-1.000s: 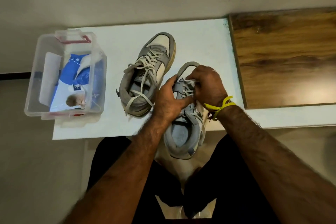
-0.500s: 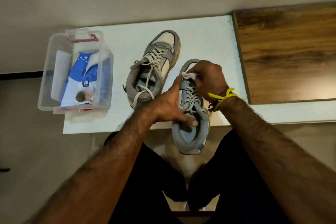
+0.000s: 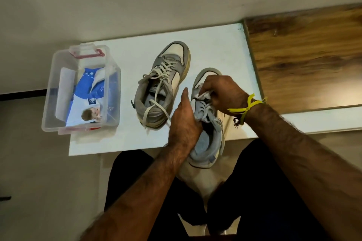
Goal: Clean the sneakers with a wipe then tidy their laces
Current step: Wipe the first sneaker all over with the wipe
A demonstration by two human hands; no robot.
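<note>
**Asker:** So where is the person in the job, and how should this step go?

**Describer:** Judging by the scene, the wiping. The right hand [image 3: 219, 92] pinches a bunched white wipe [image 3: 204, 95] against the upper laces [image 3: 205, 107] of the nearer sneaker [image 3: 207, 143]. The left hand [image 3: 183, 123] cups that shoe's left side, thumb hooked into the collar, forefinger lying straight toward twelve o'clock. To do it well, the person should brace firmly with the left hand and rub in short strokes along the tongue, so the laces do not snag.

**Asker:** Where does that shoe sit, and which way does it point?

**Describer:** At about five o'clock on the white table [image 3: 215, 45], heel hanging over the near edge above the lap. Its long axis runs from six to twelve, toe away from the person.

**Asker:** And its partner?

**Describer:** The second sneaker [image 3: 162, 84] rests at the table's centre, toe toward one o'clock, laces loose. A clear plastic box [image 3: 58, 92] holding a blue wipe packet [image 3: 88, 94] stands at nine o'clock.
</note>
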